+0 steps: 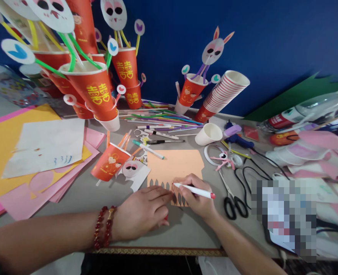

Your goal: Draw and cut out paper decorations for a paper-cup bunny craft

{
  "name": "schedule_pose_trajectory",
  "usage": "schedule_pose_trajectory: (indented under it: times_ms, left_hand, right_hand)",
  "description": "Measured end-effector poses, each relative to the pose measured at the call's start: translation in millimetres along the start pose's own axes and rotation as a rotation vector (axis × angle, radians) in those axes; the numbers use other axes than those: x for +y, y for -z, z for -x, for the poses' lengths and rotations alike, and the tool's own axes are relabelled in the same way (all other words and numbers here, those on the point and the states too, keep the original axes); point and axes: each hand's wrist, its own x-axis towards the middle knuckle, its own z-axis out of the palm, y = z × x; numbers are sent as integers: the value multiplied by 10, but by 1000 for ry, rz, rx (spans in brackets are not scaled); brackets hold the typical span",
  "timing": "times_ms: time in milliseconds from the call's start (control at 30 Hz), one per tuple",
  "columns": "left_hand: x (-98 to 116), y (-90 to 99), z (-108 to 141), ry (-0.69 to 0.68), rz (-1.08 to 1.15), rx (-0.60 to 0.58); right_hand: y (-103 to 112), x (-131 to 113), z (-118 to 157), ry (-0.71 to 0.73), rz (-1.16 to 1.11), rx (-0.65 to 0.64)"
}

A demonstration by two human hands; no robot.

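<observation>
An orange sheet of paper (176,164) lies on the table, with pointed leaf-shaped gaps along its near part. My right hand (199,196) rests on its lower right, closed around a white marker (196,190) with a red end; the tip touches the paper. My left hand (143,212) presses on the sheet's lower left edge, fingers together. A bit of something red shows beneath those fingers, mostly hidden, so what they hold is unclear. Just left of the sheet is a white paper cutout (133,172) with a painted face.
Black-handled scissors (235,206) lie right of my right hand, beside black cables. A red cup (111,162) with straws stands left. Behind are pens, straws (163,116), a white cup (208,134) and stacked cups (225,91). Colored papers (43,191) cover the left side; a bottle (301,110) lies right.
</observation>
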Motion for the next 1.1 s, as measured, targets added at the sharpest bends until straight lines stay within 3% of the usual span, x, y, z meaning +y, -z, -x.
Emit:
schedule_pose_trajectory:
  times_ms: [1100]
  left_hand:
    - [-3,0,4,17,16,-18]
  right_hand:
    - [3,-4,12,-6,17,11]
